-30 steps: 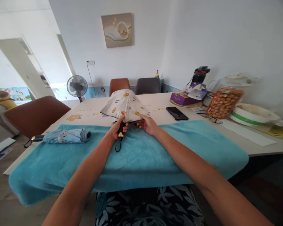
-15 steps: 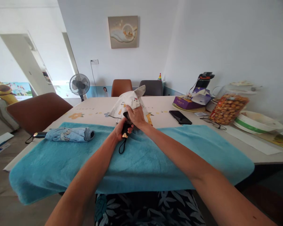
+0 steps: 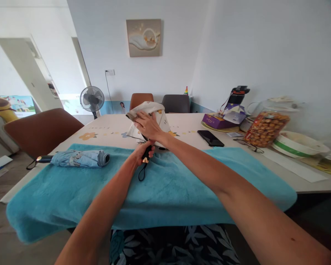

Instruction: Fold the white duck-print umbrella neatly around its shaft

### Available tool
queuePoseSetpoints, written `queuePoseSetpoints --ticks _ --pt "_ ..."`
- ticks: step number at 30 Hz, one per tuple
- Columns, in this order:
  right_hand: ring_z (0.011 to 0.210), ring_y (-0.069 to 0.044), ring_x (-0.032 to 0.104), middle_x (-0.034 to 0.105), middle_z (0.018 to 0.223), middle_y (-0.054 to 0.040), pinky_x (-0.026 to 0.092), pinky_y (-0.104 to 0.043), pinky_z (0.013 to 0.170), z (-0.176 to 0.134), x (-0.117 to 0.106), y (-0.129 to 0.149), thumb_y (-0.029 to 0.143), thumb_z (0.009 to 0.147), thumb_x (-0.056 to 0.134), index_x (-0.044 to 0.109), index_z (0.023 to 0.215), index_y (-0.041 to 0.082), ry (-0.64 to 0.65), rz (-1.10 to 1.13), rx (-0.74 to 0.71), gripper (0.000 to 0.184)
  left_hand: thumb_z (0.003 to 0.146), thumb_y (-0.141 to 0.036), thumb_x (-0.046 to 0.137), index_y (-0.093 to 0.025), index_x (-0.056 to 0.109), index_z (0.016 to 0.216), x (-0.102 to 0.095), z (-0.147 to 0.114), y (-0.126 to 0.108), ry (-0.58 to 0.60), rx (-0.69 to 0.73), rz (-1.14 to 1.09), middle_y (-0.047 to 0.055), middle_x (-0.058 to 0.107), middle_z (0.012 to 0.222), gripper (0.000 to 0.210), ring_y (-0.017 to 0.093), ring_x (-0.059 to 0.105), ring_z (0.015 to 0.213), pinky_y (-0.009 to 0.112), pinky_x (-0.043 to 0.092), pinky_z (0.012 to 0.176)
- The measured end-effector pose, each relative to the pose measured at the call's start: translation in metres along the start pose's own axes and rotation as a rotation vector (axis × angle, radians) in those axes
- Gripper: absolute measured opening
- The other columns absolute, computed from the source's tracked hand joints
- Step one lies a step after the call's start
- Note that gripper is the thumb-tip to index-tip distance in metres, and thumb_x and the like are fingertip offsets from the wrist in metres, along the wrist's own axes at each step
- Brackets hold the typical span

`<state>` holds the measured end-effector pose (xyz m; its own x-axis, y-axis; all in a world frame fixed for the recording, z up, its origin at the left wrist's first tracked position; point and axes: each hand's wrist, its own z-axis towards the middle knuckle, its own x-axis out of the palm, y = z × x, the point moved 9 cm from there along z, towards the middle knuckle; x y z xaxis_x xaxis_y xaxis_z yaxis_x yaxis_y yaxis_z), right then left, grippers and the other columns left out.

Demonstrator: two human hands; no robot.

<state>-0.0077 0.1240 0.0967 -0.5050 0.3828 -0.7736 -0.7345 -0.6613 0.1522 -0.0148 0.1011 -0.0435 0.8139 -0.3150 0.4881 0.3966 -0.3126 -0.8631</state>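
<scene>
A white patterned umbrella (image 3: 161, 121) is partly folded, its loose cloth bunched above the table and its black handle pointing toward me. My left hand (image 3: 143, 151) is closed around that handle, and a black wrist loop dangles below. Spread over the cloth, my right hand (image 3: 149, 126) presses on it with fingers stretched and apart. To the left, a rolled light-blue umbrella (image 3: 79, 158) with a black handle lies on a blue towel (image 3: 198, 187). The umbrella's shaft is mostly hidden by my hands.
On the right of the table (image 3: 182, 138) are a black phone (image 3: 210, 138), eyeglasses (image 3: 249, 145), a purple tissue box (image 3: 217, 121), a jar of snacks (image 3: 266, 125) and a bowl (image 3: 300, 143). Chairs (image 3: 44, 129) and a fan (image 3: 92, 99) stand beyond.
My right hand has moved up and left from the folds near the handle and opened flat on the cloth. The cloth's raised flap now leans left. My left hand keeps its grip.
</scene>
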Motion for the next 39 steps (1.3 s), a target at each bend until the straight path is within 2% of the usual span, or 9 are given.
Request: queuePoseSetpoints --ticks 7,11,15,17,20,23,32,36,39 --pt "0.130 -0.025 0.040 0.054 0.134 -0.0127 0.019 -0.045 0.112 -0.007 -0.036 -0.042 0.025 0.096 0.039 0.064 0.111 0.017 -0.229 0.164 0.074 0.030 0.086 -0.030 0.049 -0.016 0.045 0.069 0.004 0.000 0.002 0.049 -0.062 -0.114 -0.003 0.046 0.056 0.022 0.004 0.035 0.036 0.015 0.029 0.032" --pt "0.123 -0.026 0.045 0.060 0.122 -0.0128 0.022 -0.042 0.111 -0.006 -0.040 -0.068 0.026 0.092 0.045 0.064 0.104 0.018 -0.218 0.196 0.090 0.024 0.087 -0.029 0.047 -0.016 0.045 0.067 0.009 -0.004 0.001 0.090 -0.089 -0.114 -0.003 0.044 0.054 0.023 0.004 0.034 0.035 0.015 0.029 0.031" --pt "0.117 -0.027 0.048 0.062 0.111 -0.0129 0.032 -0.043 0.102 0.005 -0.078 -0.114 0.034 0.090 0.048 0.061 0.101 0.017 -0.416 0.177 0.360 0.025 0.086 -0.031 0.049 -0.017 0.044 0.065 0.017 -0.010 0.011 0.148 -0.194 -0.035 -0.002 0.042 0.051 0.026 0.005 0.034 0.034 0.016 0.029 0.030" --pt "0.092 -0.025 0.058 0.063 0.086 -0.0091 0.043 -0.037 0.086 0.016 -0.086 -0.125 0.040 0.091 0.046 0.062 0.082 0.014 -0.306 0.191 0.415 0.032 0.085 -0.033 0.050 -0.017 0.044 0.063 0.021 -0.010 0.014 0.186 -0.215 -0.012 -0.002 0.041 0.050 0.027 0.005 0.035 0.034 0.016 0.029 0.030" --pt "0.065 -0.017 0.055 0.053 0.060 -0.0013 0.043 -0.027 0.064 0.023 -0.091 -0.125 0.041 0.083 0.056 0.061 0.066 0.013 -0.164 0.236 0.402 0.032 0.085 -0.033 0.049 -0.017 0.045 0.063 0.024 -0.010 0.017 0.238 -0.221 0.010 -0.002 0.041 0.050 0.028 0.005 0.035 0.034 0.016 0.030 0.030" --pt "0.062 -0.013 0.052 0.053 0.059 0.0000 0.040 -0.024 0.059 0.019 -0.099 -0.120 0.031 0.077 0.062 0.064 0.068 0.012 -0.218 0.255 0.382 0.021 0.084 -0.032 0.050 -0.016 0.046 0.066 0.026 -0.012 0.017 0.272 -0.221 0.006 -0.002 0.042 0.051 0.024 0.005 0.036 0.034 0.016 0.030 0.030" --pt "0.081 -0.014 0.058 0.060 0.076 -0.0022 0.045 -0.030 0.079 0.037 -0.128 -0.085 0.023 0.087 0.049 0.064 0.078 0.012 -0.424 0.363 0.159 0.020 0.083 -0.026 0.056 -0.016 0.047 0.065 0.025 -0.015 0.015 0.265 -0.198 0.046 0.000 0.044 0.053 0.023 0.005 0.036 0.036 0.017 0.029 0.031" --pt "0.083 -0.019 0.058 0.060 0.075 -0.0037 0.044 -0.035 0.085 0.052 -0.098 -0.072 0.025 0.086 0.054 0.060 0.075 0.014 -0.211 0.149 0.167 0.016 0.081 -0.029 0.061 -0.016 0.049 0.067 0.029 -0.016 0.018 0.303 -0.168 0.104 0.000 0.046 0.053 0.022 0.006 0.038 0.035 0.018 0.031 0.031" --pt "0.090 -0.021 0.058 0.060 0.086 -0.0053 0.043 -0.037 0.088 0.049 -0.096 -0.071 0.031 0.093 0.044 0.057 0.087 0.017 -0.321 0.063 0.184 0.020 0.082 -0.044 0.058 -0.016 0.051 0.069 0.033 -0.016 0.023 0.346 -0.221 0.093 -0.002 0.045 0.050 0.031 0.006 0.037 0.033 0.018 0.031 0.030"
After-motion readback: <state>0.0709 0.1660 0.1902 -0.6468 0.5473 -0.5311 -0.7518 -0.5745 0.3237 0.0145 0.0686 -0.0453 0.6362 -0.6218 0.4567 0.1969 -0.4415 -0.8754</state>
